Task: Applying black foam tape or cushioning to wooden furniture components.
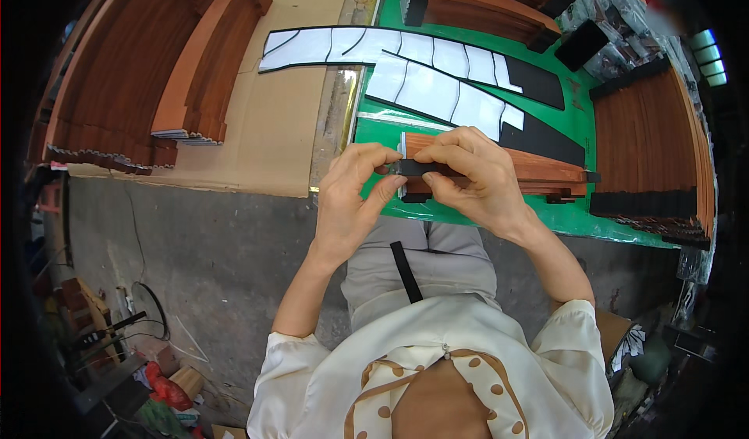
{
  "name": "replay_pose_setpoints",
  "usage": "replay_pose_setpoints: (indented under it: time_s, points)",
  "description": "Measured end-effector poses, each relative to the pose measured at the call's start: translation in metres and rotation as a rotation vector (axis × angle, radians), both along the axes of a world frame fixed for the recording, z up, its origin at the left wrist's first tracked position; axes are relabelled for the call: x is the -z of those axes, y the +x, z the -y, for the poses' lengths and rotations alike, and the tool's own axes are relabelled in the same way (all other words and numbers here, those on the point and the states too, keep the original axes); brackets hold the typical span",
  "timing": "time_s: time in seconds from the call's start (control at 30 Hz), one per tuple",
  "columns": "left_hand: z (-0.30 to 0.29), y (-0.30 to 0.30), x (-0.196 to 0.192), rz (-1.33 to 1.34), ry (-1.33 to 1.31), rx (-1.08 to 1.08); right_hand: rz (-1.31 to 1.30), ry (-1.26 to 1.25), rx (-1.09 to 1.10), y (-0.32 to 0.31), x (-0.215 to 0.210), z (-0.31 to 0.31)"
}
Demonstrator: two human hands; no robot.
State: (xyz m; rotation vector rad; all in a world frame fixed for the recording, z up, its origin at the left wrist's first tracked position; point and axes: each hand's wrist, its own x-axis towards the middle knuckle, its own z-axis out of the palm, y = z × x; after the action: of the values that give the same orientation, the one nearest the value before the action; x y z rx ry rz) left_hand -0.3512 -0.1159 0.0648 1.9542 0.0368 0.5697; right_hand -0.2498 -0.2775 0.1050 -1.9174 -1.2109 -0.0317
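My left hand (349, 193) and my right hand (477, 182) meet in front of my body, finger and thumb pinched on a short black strip (413, 168). The strip lies across the left end of a reddish-brown wood-grain panel (546, 162), partly hidden by my right hand. A pale edge shows at that end of the panel. Another black strip (406, 274) rests on my lap. Just beyond my hands lie black sheets with white backing pieces, a near one (433, 92) and a far one (390, 45).
A green-covered table (573, 127) carries the work, with brown cardboard (289, 119) on its left. Stacks of wood-grain panels stand at the left (129, 65), the far side (484, 10) and the right (644, 150). A black phone-like slab (581, 45) lies near plastic wrapping.
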Motion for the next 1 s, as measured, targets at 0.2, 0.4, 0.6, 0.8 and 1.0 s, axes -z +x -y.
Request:
replay_pose_setpoints:
  time_s: [0.2,0.4,0.6,0.8,1.0]
  points:
    - [0.001,0.000,0.000,0.003,0.005,-0.005,-0.029,0.004,0.003,0.000,0.002,0.000]
    - [0.004,0.001,-0.001,0.019,-0.019,-0.016,-0.014,-0.021,-0.014,0.001,0.001,0.002]
    - [0.005,0.001,0.004,0.202,0.293,-0.044,0.217,0.010,-0.006,0.003,0.004,0.015]
    - [0.013,0.009,0.002,0.292,0.530,-0.117,0.437,-0.057,0.041,-0.001,0.007,0.026]
    - [0.008,-0.010,-0.002,0.037,0.247,-0.082,0.406,0.024,0.337,0.024,0.001,0.102]
